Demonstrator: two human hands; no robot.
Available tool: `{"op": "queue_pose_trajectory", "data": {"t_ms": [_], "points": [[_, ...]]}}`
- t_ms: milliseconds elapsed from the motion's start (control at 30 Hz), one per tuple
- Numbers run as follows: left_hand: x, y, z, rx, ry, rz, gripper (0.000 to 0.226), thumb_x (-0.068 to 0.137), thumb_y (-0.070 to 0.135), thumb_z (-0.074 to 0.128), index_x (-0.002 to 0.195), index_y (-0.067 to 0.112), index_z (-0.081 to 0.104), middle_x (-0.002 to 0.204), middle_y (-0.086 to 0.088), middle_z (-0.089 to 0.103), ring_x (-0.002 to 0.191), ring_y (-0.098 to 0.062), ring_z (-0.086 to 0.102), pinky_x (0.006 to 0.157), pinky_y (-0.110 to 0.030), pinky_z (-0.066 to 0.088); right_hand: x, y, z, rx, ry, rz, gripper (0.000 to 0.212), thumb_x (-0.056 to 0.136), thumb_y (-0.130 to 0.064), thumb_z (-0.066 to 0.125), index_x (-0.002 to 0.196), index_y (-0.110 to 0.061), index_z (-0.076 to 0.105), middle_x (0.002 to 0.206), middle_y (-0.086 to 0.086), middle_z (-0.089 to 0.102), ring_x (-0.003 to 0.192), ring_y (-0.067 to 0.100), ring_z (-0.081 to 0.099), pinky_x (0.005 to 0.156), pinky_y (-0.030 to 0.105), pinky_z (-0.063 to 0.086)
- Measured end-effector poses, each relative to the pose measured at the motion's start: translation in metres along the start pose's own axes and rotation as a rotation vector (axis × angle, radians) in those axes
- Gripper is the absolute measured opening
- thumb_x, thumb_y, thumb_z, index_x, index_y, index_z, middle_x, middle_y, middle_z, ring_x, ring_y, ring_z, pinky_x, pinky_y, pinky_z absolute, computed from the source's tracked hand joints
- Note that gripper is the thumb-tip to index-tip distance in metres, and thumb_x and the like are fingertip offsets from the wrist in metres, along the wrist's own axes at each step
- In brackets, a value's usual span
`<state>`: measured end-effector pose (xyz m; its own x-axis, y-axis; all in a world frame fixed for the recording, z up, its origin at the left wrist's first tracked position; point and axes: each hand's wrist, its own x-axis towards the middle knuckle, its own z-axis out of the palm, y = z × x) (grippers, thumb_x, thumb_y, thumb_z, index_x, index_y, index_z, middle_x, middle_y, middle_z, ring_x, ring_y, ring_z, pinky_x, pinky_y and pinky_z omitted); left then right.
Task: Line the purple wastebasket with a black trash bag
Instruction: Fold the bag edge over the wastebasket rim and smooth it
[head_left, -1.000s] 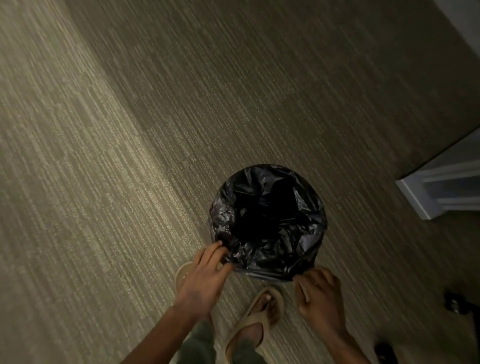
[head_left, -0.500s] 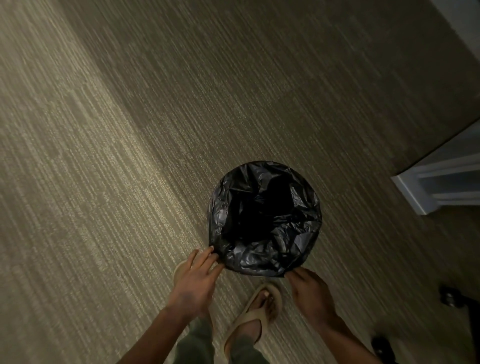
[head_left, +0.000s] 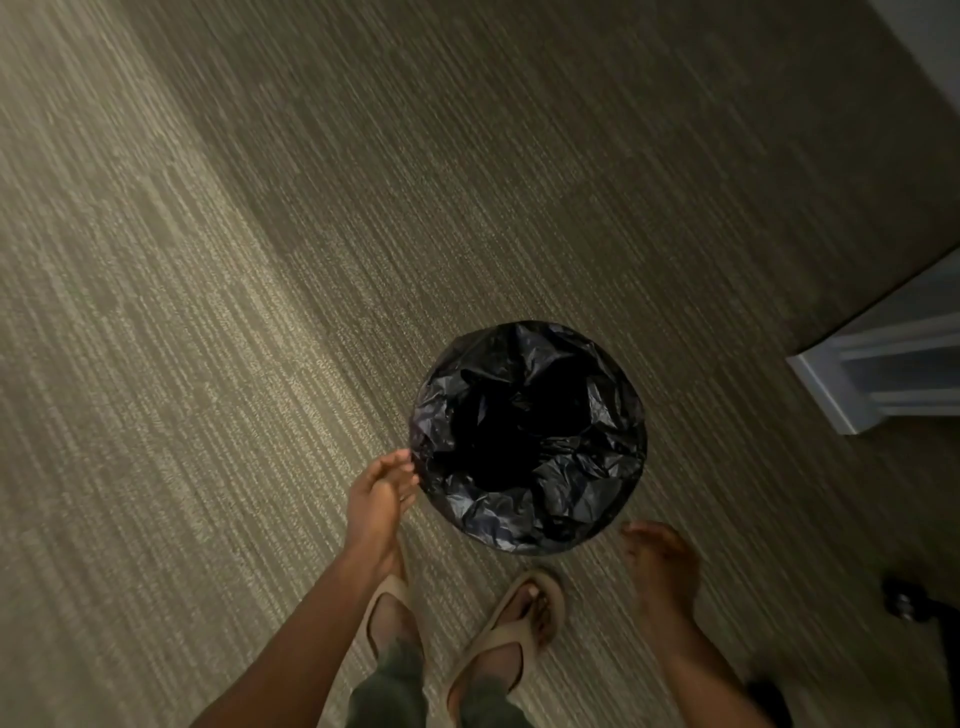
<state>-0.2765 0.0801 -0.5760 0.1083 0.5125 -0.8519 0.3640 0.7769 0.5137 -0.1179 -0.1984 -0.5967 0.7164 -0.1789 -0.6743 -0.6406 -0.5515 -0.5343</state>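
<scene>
A crinkled black trash bag (head_left: 563, 499) is draped over the whole round rim of the wastebasket, which stands on the carpet; none of the purple body shows from above. The bag's middle sinks into a dark hollow. My left hand (head_left: 379, 496) is at the basket's left edge, fingertips touching or nearly touching the plastic, fingers loosely apart. My right hand (head_left: 660, 564) hangs just off the lower right of the rim, apart from the bag, fingers relaxed and holding nothing.
My two feet in beige sandals (head_left: 511, 618) stand just below the basket. A white door frame base (head_left: 852, 384) juts in at the right. A dark caster-like object (head_left: 906, 600) sits at the lower right edge. Striped carpet spreads to the left and top.
Both hands have come off the bag's near rim. The left slid to the basket's left side, the right drew back to the lower right. The view has pulled away slightly.
</scene>
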Motion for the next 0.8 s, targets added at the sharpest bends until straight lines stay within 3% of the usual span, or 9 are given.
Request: {"op": "queue_pose_trajectory", "data": {"t_ms": [67,133,200,333,433,500,567,700,800], "points": [[0.007,0.004,0.009,0.010,-0.060,-0.030,0.026,0.101,0.020,0.062,0.126,0.018,0.070,0.116,-0.002,0.073,0.106,-0.021,0.066,0.092,-0.038,0.052,0.007,-0.015,0.006,0.269,-0.083,0.161,0.010,0.102,-0.018,0.059,0.109,-0.013,0.065,0.120,0.020,0.069,0.102,0.034,0.067,0.092,0.049,0.052],[0.011,0.005,0.018,0.088,-0.110,-0.031,0.028,0.097,0.030,0.067,0.124,0.023,0.070,0.118,0.004,0.077,0.110,-0.017,0.068,0.098,-0.041,0.051,0.010,-0.025,0.016,0.428,-0.258,0.277,0.040,0.106,-0.045,0.048,0.136,-0.020,0.054,0.130,0.014,0.061,0.115,0.033,0.062,0.100,0.053,0.048],[0.013,0.007,0.025,0.161,-0.140,-0.017,0.025,0.092,0.032,0.073,0.117,0.029,0.072,0.112,0.009,0.079,0.107,-0.010,0.071,0.094,-0.035,0.053,0.010,-0.033,0.027,0.435,-0.309,0.302,0.057,0.103,-0.055,0.045,0.147,-0.019,0.050,0.136,0.011,0.058,0.126,0.035,0.057,0.101,0.054,0.047],[0.019,0.007,0.025,0.249,-0.112,0.013,0.020,0.087,0.032,0.080,0.106,0.030,0.073,0.112,0.007,0.080,0.092,-0.004,0.076,0.080,-0.024,0.055,0.012,-0.029,0.032,0.332,-0.218,0.242,0.059,0.104,-0.051,0.047,0.149,-0.013,0.052,0.141,0.014,0.059,0.132,0.038,0.056,0.105,0.056,0.048],[0.018,0.010,0.019,0.318,0.061,0.090,0.051,0.085,0.048,0.080,0.129,0.026,0.065,0.122,0.001,0.069,0.101,-0.014,0.067,0.088,-0.031,0.051,0.015,-0.023,0.027,0.228,-0.090,0.096,0.040,0.107,-0.037,0.049,0.137,-0.011,0.059,0.140,0.020,0.061,0.128,0.043,0.059,0.106,0.062,0.049],[0.018,0.011,0.013,0.378,0.160,0.241,0.062,0.085,0.051,0.079,0.138,0.029,0.057,0.119,0.000,0.064,0.097,-0.014,0.064,0.082,-0.030,0.049,0.017,-0.025,0.024,0.078,0.027,-0.046,0.035,0.106,-0.032,0.053,0.132,-0.010,0.060,0.134,0.022,0.064,0.123,0.045,0.062,0.101,0.062,0.051],[0.019,0.009,0.011,0.423,0.104,0.315,0.067,0.086,0.050,0.079,0.144,0.031,0.054,0.117,0.004,0.063,0.100,-0.014,0.065,0.085,-0.030,0.052,0.018,-0.027,0.024,-0.016,0.072,-0.136,0.033,0.105,-0.026,0.055,0.132,-0.008,0.063,0.132,0.023,0.066,0.120,0.044,0.063,0.097,0.060,0.053],[0.023,0.010,0.017,0.384,-0.194,0.129,0.054,0.089,0.043,0.078,0.138,0.029,0.061,0.124,0.012,0.069,0.118,-0.016,0.067,0.103,-0.040,0.054,0.024,-0.029,0.031,-0.010,0.041,-0.100,0.039,0.107,-0.024,0.050,0.139,-0.003,0.061,0.140,0.023,0.062,0.127,0.041,0.060,0.105,0.047,0.050],[0.028,0.011,0.020,0.404,-0.186,0.130,0.050,0.092,0.038,0.076,0.138,0.026,0.061,0.131,0.002,0.071,0.122,-0.022,0.068,0.108,-0.046,0.053,0.027,-0.036,0.034,0.132,-0.011,0.009,0.047,0.109,-0.031,0.045,0.139,0.002,0.059,0.142,0.027,0.060,0.130,0.041,0.058,0.110,0.052,0.047]]}}
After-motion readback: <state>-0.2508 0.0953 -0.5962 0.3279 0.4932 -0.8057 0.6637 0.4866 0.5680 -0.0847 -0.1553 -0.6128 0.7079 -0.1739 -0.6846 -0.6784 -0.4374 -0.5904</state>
